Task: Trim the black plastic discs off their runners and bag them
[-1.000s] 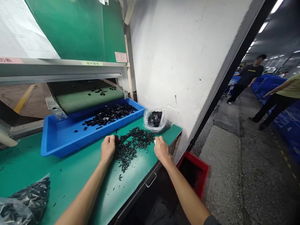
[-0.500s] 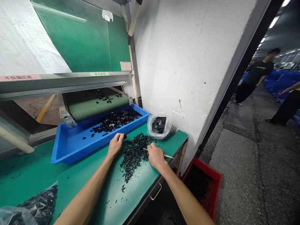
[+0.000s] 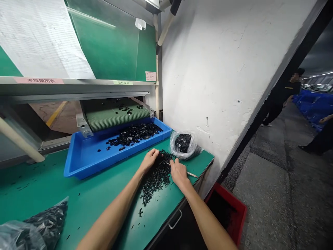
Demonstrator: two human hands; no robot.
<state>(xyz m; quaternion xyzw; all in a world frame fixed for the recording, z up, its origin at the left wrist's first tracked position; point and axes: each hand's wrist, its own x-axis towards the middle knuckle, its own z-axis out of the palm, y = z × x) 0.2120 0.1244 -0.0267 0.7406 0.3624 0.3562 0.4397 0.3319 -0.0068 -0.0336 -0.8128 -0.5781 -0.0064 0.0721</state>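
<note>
A heap of small black plastic scraps [image 3: 156, 178] lies on the green bench top [image 3: 99, 198]. My left hand [image 3: 149, 160] rests curled on the heap's far left edge, fingers bent down into the pieces. My right hand [image 3: 178, 172] is closed round a thin pale stick [image 3: 191, 174] whose end pokes out to the right; its tip is at the heap's right side. Both hands almost meet over the scraps. Just beyond them stands a clear bag of black round parts [image 3: 184, 144].
A blue tray [image 3: 85, 159] with several black parts sits under a green ribbed conveyor [image 3: 117, 116]. Another bag of black pieces [image 3: 39, 225] lies front left. A red bin [image 3: 229, 211] stands on the floor below the bench. People stand in the aisle at right.
My left hand has slid right onto the heap and my right hand has drawn in toward it. The view has shifted left, so the bench looks further right.
</note>
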